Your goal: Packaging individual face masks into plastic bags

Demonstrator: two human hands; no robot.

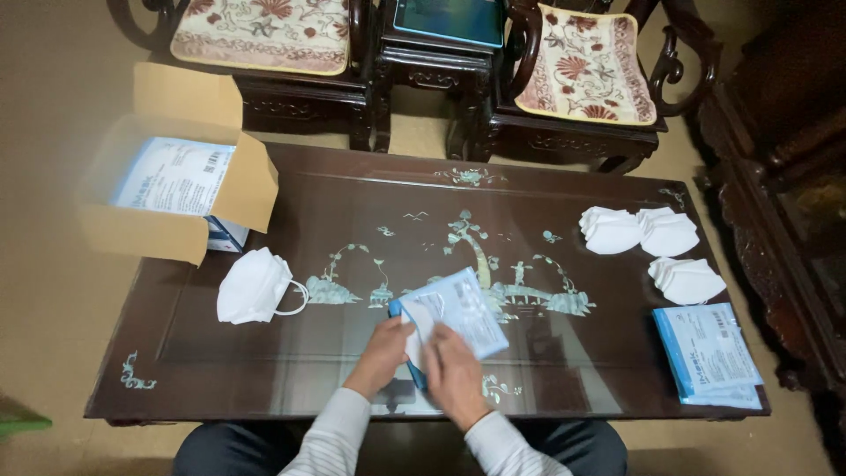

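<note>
Looking down from my head camera, both my hands are at the near edge of the dark lacquered worktop (264, 353), which has pale inlaid trees and figures across its middle. My left hand (385, 345) is closed on the near left end of a blue-and-white mask packet (458, 313), fingers curled under its blue edge. My right hand (454, 375) lies over the packet's near side with the fingers together, pressing on a white mask (417, 330) that shows at the packet's mouth; I cannot tell whether that hand pinches it or only rests on it. The packet tilts up and away toward the right, just above the worktop's inlay.

To the left on the worktop lies a loose white folded mask (254, 286) with its ear loop out to the right. Beyond it, at the far left corner, an open cardboard box (242, 189) overhangs the edge, with flat packets (172, 176) inside. On the right side are three small stacks of white masks (612, 231) (667, 232) (687, 279), close together. Nearer, at the right corner, rests a pile of flat blue-edged packets (708, 353).

Past the far edge stand two carved wooden chairs with floral cushions (264, 31) (586, 70), a small dark stand between them.
</note>
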